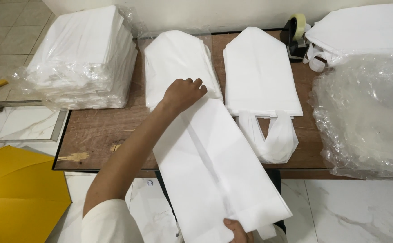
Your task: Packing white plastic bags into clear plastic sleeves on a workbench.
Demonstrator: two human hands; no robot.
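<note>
Taking the brown counter (97,130) as landmark: on its far left corner stands a squarish stack of white sheets in a clear plastic wrapper (82,63), overhanging the edge. Along its right end lies a large, crumpled clear plastic package (367,117), bulging and translucent. No labels, signs or screens show.

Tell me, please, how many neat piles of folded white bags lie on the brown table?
2: one pile by the left hand, one pile right of it, handles toward the person. Wrapped bundles at both ends may hold more.
</note>
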